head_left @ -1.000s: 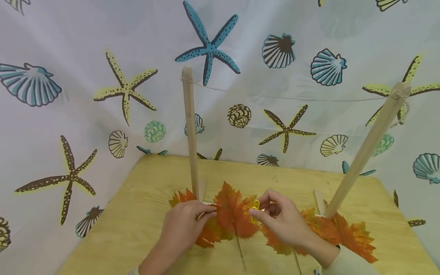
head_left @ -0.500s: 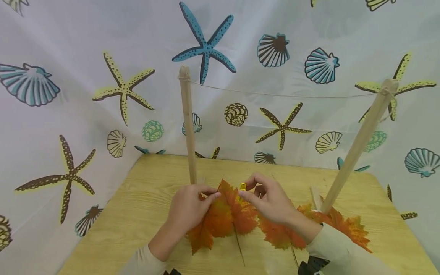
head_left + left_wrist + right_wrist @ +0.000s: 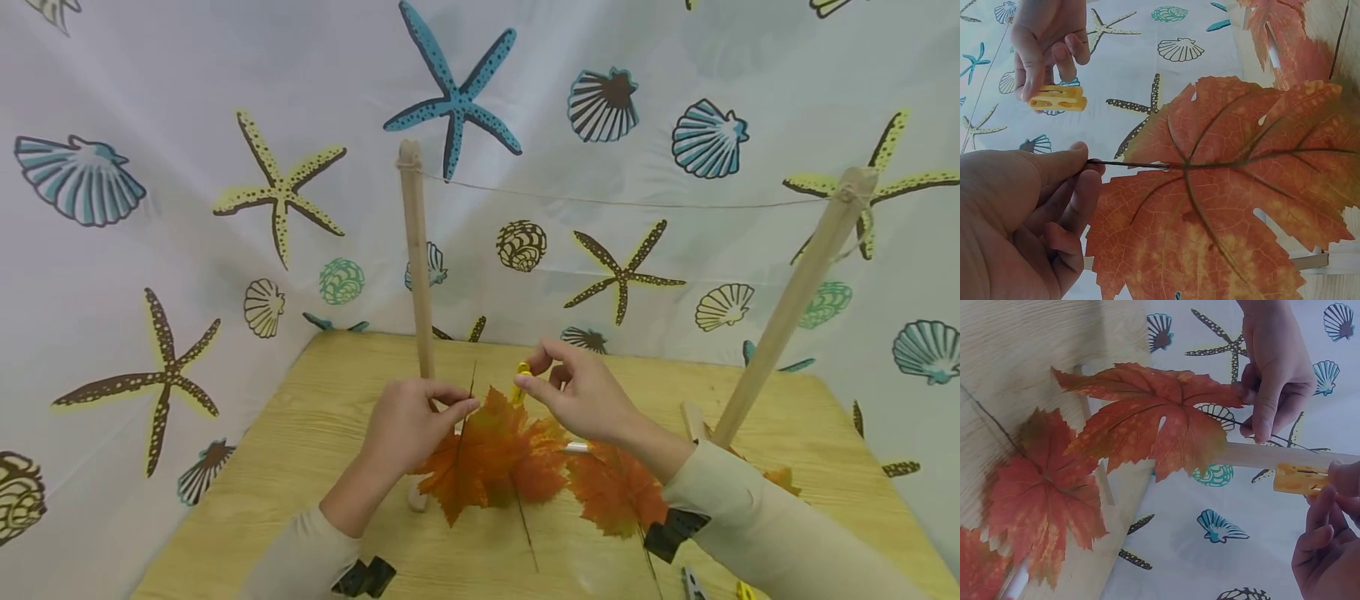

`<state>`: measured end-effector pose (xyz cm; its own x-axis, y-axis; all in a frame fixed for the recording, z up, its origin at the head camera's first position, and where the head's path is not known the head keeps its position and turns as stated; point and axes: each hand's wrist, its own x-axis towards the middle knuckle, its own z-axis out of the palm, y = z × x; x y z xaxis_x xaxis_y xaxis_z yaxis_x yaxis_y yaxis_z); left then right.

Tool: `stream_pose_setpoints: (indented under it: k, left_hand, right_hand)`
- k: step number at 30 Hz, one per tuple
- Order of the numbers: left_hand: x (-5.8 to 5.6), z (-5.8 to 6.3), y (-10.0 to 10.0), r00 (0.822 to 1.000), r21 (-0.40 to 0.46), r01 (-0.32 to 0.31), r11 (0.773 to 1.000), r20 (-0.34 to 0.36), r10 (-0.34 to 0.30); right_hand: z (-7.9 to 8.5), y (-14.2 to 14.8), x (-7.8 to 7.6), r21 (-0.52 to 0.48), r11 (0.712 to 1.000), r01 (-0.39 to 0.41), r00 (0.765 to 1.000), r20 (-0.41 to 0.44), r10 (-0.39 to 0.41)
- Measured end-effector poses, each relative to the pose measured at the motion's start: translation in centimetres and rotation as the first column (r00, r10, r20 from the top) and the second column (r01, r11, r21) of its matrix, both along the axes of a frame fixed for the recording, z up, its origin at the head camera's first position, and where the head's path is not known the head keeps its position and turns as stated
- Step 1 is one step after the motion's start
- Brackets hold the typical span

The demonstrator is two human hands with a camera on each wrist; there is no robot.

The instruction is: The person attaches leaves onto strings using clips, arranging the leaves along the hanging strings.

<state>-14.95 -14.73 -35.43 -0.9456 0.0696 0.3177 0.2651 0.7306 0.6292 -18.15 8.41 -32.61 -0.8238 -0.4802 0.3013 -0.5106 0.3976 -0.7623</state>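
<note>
My left hand [image 3: 405,429] pinches the thin dark stem of an orange-red artificial maple leaf [image 3: 1222,206] between thumb and fingertips. The stem points up and the blade hangs below, above the table in front of the left post. My right hand [image 3: 588,396] grips a yellow clothespin [image 3: 520,385] between thumb and fingers, close to the right of the leaf's stem. In the right wrist view the clothespin [image 3: 1297,479] sits apart from the leaf and stem. Another maple leaf [image 3: 615,492] lies on the table below my right forearm.
A string [image 3: 637,204] runs between a left wooden post [image 3: 417,275] and a leaning right wooden post [image 3: 795,308]. Another leaf [image 3: 543,475] lies behind the held one on the wooden table [image 3: 277,467]. A grey clothespin [image 3: 692,583] and a yellow one [image 3: 745,591] lie at the front.
My left hand has lifted the leaf from beside the left post and holds it stem up. My right hand has moved up and left with the yellow clothespin.
</note>
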Motion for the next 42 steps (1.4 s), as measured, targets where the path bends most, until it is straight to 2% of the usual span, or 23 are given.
stream_pose_setpoints:
  k: [12,20,31,36,42]
  left_hand:
    - [-0.7,1.1,0.0,1.000,-0.010,0.028,1.000,-0.001,-0.028]
    - [-0.8,2.1,-0.4,1.000,-0.021,0.011,1.000,-0.011,-0.011]
    - [-2.4,4.8,-0.3,0.997,-0.073,0.050,0.996,-0.047,-0.054]
    - [-2.7,5.7,-0.3,0.996,-0.089,0.058,0.994,-0.069,-0.064]
    - [-2.7,6.4,-0.2,0.994,-0.109,0.057,0.992,-0.085,-0.066]
  right_hand:
    - [1.5,-1.3,-0.9,0.010,1.000,-0.026,0.999,-0.026,0.026]
    - [2.7,-2.0,-1.5,0.014,1.000,-0.028,1.000,-0.006,0.028]
    - [6.6,-2.7,-3.0,0.000,1.000,-0.012,1.000,0.004,0.012]
    - [7.9,-3.1,-3.0,0.032,0.999,0.006,1.000,-0.007,-0.006]
    - [8.9,-3.3,-2.5,0.066,0.997,0.044,0.999,0.005,-0.045]
